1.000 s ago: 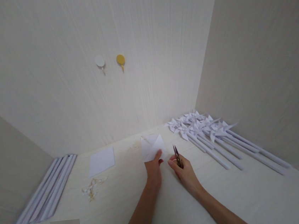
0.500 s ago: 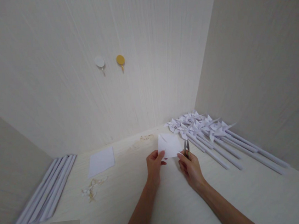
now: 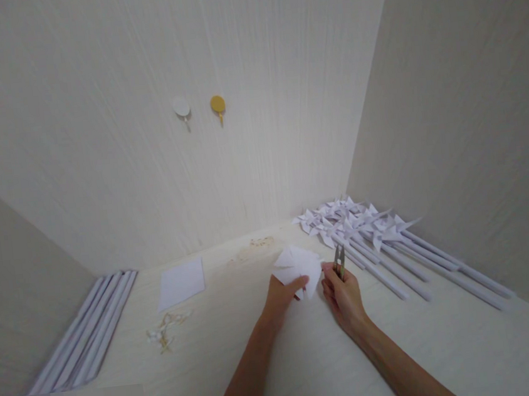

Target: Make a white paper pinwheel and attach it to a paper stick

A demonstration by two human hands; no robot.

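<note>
My left hand [image 3: 281, 295] pinches a white paper square [image 3: 297, 264] with cut, folded flaps, holding it just above the pale table [image 3: 311, 369]. My right hand [image 3: 343, 297] is closed round small metal snips [image 3: 339, 259], blades pointing up, right beside the paper's right edge. Both hands are near the middle of the table, close together.
Several finished white paper pinwheels on paper sticks [image 3: 372, 237] lie at the right by the wall. Rolled paper sticks [image 3: 87, 333] lie at the left edge. A white paper sheet [image 3: 181, 283] and small pins or scraps [image 3: 165, 335] lie left of centre. Two round hooks [image 3: 199, 108] hang on the wall.
My left hand lifted the paper off the table, carried it right towards the snips, then turned it. My right hand shifted right with the snips and raised them.
</note>
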